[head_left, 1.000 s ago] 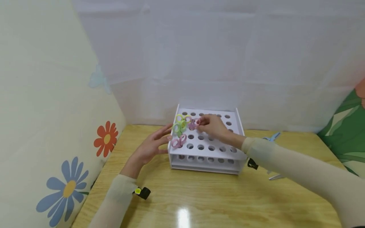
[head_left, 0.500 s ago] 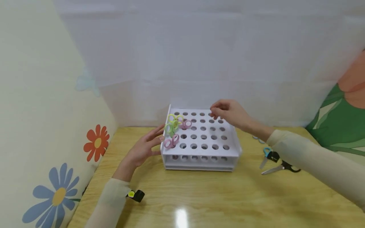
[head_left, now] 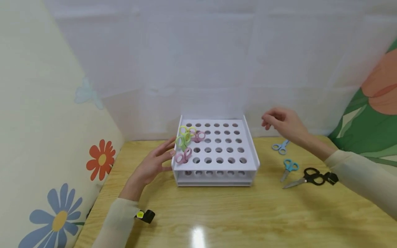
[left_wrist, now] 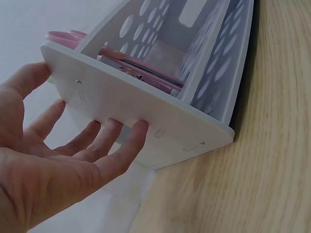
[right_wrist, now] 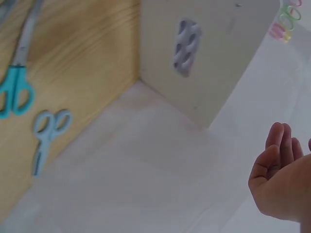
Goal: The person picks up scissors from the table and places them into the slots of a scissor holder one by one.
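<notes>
A white rack with rows of round holes stands on the table. In its left holes sit scissors handles up: a yellow pair, a green pair, a pink pair at the front and a second pink pair one column in. My left hand rests its spread fingertips on the rack's left side panel. Right of the rack my right hand hangs in the air, fingers loosely bent, holding nothing. Below it lie light blue scissors, teal scissors and black scissors.
The wooden table meets a white sheet behind the rack. A wall with printed flowers borders the left, and a leafy printed panel the right. Each wrist bears a small black camera.
My right hand has let go of the pink scissors in the rack and moved right, past the rack's edge. The left hand stays at the side panel. The head view has shifted slightly.
</notes>
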The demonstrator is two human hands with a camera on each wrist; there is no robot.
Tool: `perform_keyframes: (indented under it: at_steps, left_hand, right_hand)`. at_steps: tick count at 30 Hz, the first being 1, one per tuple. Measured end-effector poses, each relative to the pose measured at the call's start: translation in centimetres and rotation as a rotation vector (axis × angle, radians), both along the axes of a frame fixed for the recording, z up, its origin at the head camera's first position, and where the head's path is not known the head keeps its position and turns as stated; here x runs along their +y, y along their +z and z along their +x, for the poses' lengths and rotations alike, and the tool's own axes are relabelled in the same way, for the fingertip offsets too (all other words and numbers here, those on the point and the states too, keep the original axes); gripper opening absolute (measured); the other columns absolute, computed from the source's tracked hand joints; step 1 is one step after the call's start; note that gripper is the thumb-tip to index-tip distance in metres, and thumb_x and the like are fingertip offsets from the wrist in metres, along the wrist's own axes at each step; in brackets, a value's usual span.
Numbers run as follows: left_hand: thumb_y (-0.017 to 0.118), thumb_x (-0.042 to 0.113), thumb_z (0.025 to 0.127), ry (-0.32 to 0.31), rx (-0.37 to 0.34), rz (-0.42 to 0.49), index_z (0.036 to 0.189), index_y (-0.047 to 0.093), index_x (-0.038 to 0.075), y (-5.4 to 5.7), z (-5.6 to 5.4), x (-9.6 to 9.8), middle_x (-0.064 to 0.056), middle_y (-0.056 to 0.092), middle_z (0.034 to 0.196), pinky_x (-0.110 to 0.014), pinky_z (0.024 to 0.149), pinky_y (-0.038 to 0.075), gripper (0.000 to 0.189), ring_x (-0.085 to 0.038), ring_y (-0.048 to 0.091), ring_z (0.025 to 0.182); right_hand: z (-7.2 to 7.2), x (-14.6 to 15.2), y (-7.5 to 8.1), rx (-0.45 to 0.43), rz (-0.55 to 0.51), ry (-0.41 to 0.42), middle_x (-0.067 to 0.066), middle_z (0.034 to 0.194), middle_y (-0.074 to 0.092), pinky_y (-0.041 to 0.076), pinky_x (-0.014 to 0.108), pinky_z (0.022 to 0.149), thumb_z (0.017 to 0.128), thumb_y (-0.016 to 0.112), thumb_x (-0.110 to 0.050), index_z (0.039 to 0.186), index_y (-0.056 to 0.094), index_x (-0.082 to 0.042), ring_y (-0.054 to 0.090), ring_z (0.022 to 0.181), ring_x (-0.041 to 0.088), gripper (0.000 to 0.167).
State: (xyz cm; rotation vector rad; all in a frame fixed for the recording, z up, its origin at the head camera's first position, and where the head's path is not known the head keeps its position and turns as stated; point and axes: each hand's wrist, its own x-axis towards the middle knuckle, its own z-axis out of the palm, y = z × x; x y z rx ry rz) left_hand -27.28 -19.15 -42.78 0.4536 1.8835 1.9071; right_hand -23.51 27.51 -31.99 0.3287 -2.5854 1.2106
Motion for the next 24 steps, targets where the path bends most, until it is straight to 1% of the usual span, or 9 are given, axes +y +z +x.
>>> perform_keyframes:
  at_steps: [4, 8, 11, 13, 15, 17, 20, 22, 24]
  left_hand:
    - [0.062, 0.031, 0.103, 0.003, 0.001, 0.002, 0.159, 0.036, 0.035, 0.0, 0.0, -0.2, -0.002, 0.031, 0.161, -0.056, 0.094, 0.051, 0.062, -0.038, 0.04, 0.138]
    - [0.061, 0.032, 0.103, -0.007, 0.011, -0.015, 0.159, 0.035, 0.035, 0.1, 0.0, -0.6, -0.002, 0.03, 0.162, -0.055, 0.094, 0.052, 0.062, -0.039, 0.04, 0.137]
    - [0.061, 0.033, 0.103, -0.006, 0.02, -0.038, 0.159, 0.035, 0.037, 0.2, 0.1, -1.2, -0.002, 0.03, 0.161, -0.054, 0.093, 0.052, 0.061, -0.04, 0.041, 0.137]
    - [0.061, 0.032, 0.104, 0.0, 0.031, -0.044, 0.159, 0.035, 0.036, 0.3, 0.1, -1.6, -0.002, 0.03, 0.161, -0.054, 0.092, 0.053, 0.061, -0.04, 0.041, 0.136]
    - [0.06, 0.031, 0.104, 0.012, 0.042, -0.043, 0.158, 0.036, 0.037, 0.4, 0.0, -1.8, -0.002, 0.031, 0.16, -0.054, 0.092, 0.053, 0.059, -0.04, 0.042, 0.136]
    - [0.059, 0.031, 0.105, 0.014, 0.053, -0.035, 0.158, 0.036, 0.037, 0.3, -0.1, -1.8, -0.002, 0.031, 0.16, -0.055, 0.093, 0.052, 0.059, -0.04, 0.042, 0.136]
    - [0.058, 0.031, 0.105, 0.007, 0.055, -0.03, 0.159, 0.034, 0.036, 0.0, -0.2, -1.2, -0.003, 0.031, 0.16, -0.054, 0.094, 0.052, 0.06, -0.039, 0.043, 0.136]
    - [0.058, 0.032, 0.105, -0.001, 0.045, -0.027, 0.16, 0.033, 0.036, -0.3, -0.1, -0.7, -0.002, 0.031, 0.16, -0.054, 0.094, 0.052, 0.06, -0.038, 0.042, 0.136]
    - [0.058, 0.033, 0.105, -0.007, 0.042, -0.021, 0.16, 0.033, 0.036, -0.6, -0.1, -0.1, -0.002, 0.031, 0.16, -0.054, 0.094, 0.052, 0.061, -0.037, 0.042, 0.136]
  right_hand:
    - [0.3, 1.7, -2.0, -0.009, 0.034, -0.05, 0.005, 0.091, 0.072, 0.049, 0.03, 0.07, 0.105, 0.058, -0.037, 0.106, 0.074, -0.01, 0.066, 0.084, 0.025, 0.031]
    - [0.3, 2.9, -4.3, -0.013, 0.058, -0.063, 0.004, 0.09, 0.072, 0.049, 0.031, 0.065, 0.105, 0.058, -0.036, 0.105, 0.073, -0.011, 0.066, 0.082, 0.025, 0.03]
    - [0.0, 3.5, -5.9, -0.014, 0.07, -0.037, 0.003, 0.09, 0.072, 0.051, 0.029, 0.064, 0.106, 0.057, -0.033, 0.106, 0.073, -0.01, 0.067, 0.081, 0.026, 0.028]
    - [-0.5, 3.9, -6.9, -0.011, 0.083, -0.018, 0.002, 0.091, 0.072, 0.052, 0.028, 0.064, 0.106, 0.057, -0.031, 0.106, 0.073, -0.01, 0.068, 0.081, 0.026, 0.026]
    - [-1.2, 4.5, -7.9, 0.015, 0.108, 0.016, 0.005, 0.092, 0.072, 0.053, 0.027, 0.066, 0.106, 0.058, -0.025, 0.108, 0.073, -0.007, 0.068, 0.08, 0.027, 0.024]
    - [-1.8, 5.3, -8.7, 0.058, 0.178, 0.051, 0.006, 0.093, 0.072, 0.054, 0.029, 0.064, 0.104, 0.06, -0.017, 0.107, 0.073, -0.005, 0.067, 0.079, 0.026, 0.018]
    - [-2.5, 7.3, -10.0, 0.106, 0.31, 0.12, 0.01, 0.095, 0.071, 0.056, 0.037, 0.067, 0.098, 0.065, -0.005, 0.106, 0.072, 0.001, 0.066, 0.081, 0.025, 0.012]
    - [-2.8, 9.0, -10.9, 0.108, 0.398, 0.166, 0.013, 0.099, 0.07, 0.057, 0.045, 0.07, 0.094, 0.068, 0.001, 0.107, 0.071, 0.004, 0.066, 0.085, 0.027, 0.015]
    - [-3.2, 10.8, -11.6, 0.08, 0.462, 0.204, 0.018, 0.105, 0.068, 0.055, 0.053, 0.077, 0.09, 0.069, 0.006, 0.111, 0.068, 0.007, 0.065, 0.093, 0.034, 0.021]
